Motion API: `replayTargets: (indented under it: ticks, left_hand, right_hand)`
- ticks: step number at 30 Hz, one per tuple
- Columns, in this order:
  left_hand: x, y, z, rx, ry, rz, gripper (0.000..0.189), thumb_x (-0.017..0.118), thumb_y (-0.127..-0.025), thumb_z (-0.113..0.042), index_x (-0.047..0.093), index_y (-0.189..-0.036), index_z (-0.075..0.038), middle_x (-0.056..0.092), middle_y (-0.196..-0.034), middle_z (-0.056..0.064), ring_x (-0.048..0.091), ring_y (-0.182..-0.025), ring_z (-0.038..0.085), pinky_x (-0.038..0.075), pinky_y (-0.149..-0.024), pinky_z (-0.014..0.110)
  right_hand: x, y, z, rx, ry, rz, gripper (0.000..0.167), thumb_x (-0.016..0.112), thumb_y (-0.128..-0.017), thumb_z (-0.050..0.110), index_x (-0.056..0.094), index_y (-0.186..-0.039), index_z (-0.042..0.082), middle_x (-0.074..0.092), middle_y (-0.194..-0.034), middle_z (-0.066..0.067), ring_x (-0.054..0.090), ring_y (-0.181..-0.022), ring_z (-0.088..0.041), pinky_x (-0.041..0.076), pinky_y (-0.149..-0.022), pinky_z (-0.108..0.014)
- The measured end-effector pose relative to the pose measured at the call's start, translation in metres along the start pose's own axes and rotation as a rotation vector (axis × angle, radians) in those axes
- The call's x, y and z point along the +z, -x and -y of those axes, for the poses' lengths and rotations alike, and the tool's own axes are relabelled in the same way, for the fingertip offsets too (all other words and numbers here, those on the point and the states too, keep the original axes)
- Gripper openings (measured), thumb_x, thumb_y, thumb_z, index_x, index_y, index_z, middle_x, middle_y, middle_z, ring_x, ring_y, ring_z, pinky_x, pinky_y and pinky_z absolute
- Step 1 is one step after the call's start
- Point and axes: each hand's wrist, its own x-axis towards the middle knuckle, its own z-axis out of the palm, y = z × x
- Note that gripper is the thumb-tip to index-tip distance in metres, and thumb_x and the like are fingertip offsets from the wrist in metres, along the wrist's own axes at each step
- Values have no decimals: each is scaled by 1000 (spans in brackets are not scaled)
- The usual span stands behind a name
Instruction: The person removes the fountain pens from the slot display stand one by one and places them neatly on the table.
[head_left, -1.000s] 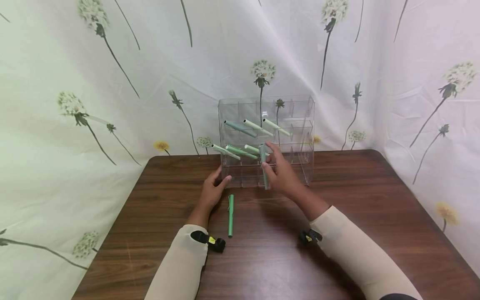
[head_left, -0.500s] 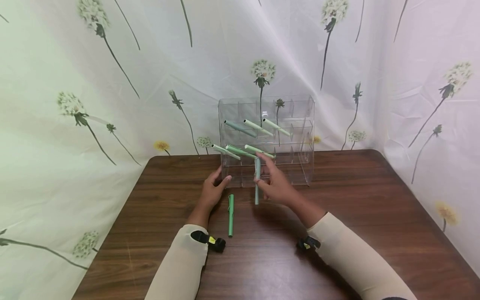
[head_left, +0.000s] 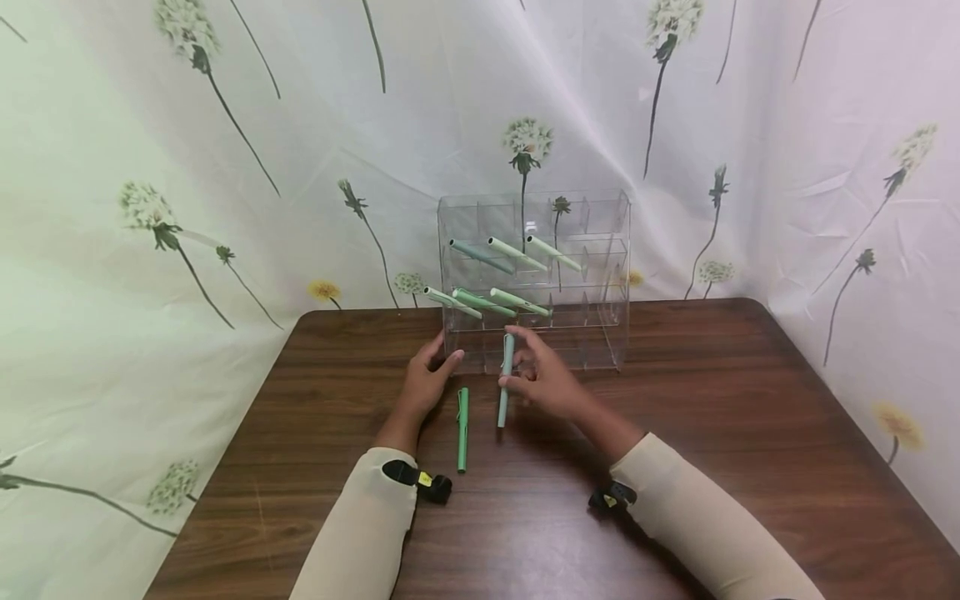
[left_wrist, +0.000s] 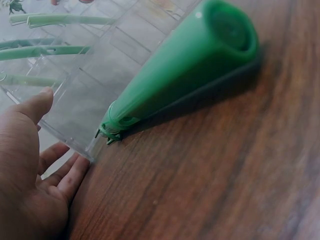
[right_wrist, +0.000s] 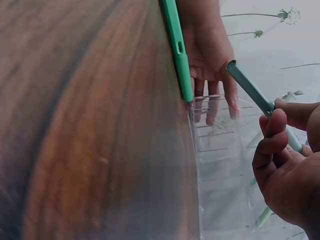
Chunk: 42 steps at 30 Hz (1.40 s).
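Note:
A clear compartment rack (head_left: 611,342) stands on the table. My left hand (head_left: 426,382) holds its lower left corner, thumb at the front and fingers along the side. In my right hand (head_left: 551,379) is a grey-blue pen (head_left: 506,379), pinched between thumb and fingers in front of the rack's bottom row. Its clip shows near the upper end, and its lower end tilts toward me. On the table between the hands lies a bright green pen (head_left: 462,429), which looms large in the left wrist view, beside the left hand (left_wrist: 37,165).
Several pens stick out of the rack: a grey-blue pen (head_left: 480,256) and two pale ones in the upper row, green pens (head_left: 483,302) in the row below. A flower-print cloth (head_left: 300,125) hangs behind the table (head_left: 712,417).
My right hand has drawn back from the rack's middle row, moving down and left with the grey-blue pen. The left hand stays at the rack's corner.

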Motion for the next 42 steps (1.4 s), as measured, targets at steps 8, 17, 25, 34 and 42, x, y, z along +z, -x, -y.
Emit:
replayTargets:
  ticks: [8, 17, 25, 34, 42]
  left_hand:
    - [1, 1, -3, -5, 26, -1, 70, 75, -106, -32, 45, -169, -21, 53, -165, 21, 49, -155, 39, 38, -128, 60]
    - [2, -1, -3, -4, 56, -16, 69, 76, -106, -25, 46, -168, -17, 53, -163, 25, 50, -154, 43, 38, -127, 62]
    - [2, 10, -30, -25, 65, -1, 67, 70, -109, -18, 42, -169, -10, 48, -165, 31, 45, -156, 48, 33, -129, 65]
    - [2, 5, -17, -25, 70, 13, 68, 69, -110, -19, 40, -170, -11, 47, -166, 31, 44, -156, 48, 33, -129, 65]
    - [1, -1, 0, 8, 79, 11, 67, 74, -107, -27, 46, -168, -20, 55, -161, 25, 52, -151, 43, 40, -124, 62]
  right_hand:
    - [7, 0, -7, 29, 2, 20, 83, 80, -98, 1, 35, -167, 13, 58, -111, -16, 54, -56, -14, 56, -57, -31]
    - [17, 0, -16, 84, -84, 59, 86, 80, -96, -3, 33, -167, 5, 60, -107, -15, 61, -61, -18, 58, -60, -32]
    - [28, 0, -25, 115, -147, 85, 89, 81, -91, -7, 33, -166, 1, 66, -97, -7, 56, -59, -13, 54, -58, -28]
    - [34, 1, -30, 151, -167, 105, 90, 82, -90, -7, 33, -166, 1, 68, -98, -11, 57, -60, -14, 52, -59, -26]
    - [40, 0, -34, 157, -141, 138, 89, 84, -90, -6, 35, -165, 0, 65, -98, -9, 57, -62, -13, 55, -61, -28]
